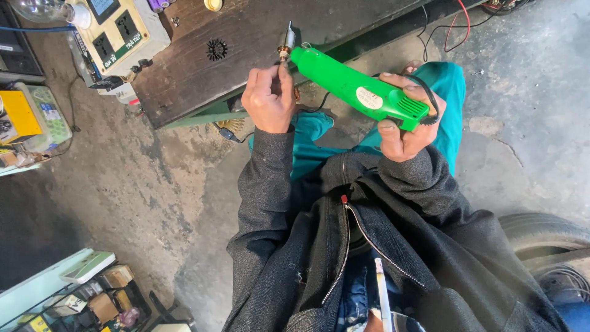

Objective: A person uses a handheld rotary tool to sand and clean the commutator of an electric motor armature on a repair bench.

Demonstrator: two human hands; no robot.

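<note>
The right hand was clamped round the rear of a green rotary tool, held over the lap beside the dark tabletop; the left hand pinched its brass nose; the bit looked seated, the tightening apparently unfinished.

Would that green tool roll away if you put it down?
Probably not far: the green tool looks flattish, and its black cord would drag. It seems stiff plastic and light, since the right hand holds it alone.
</note>
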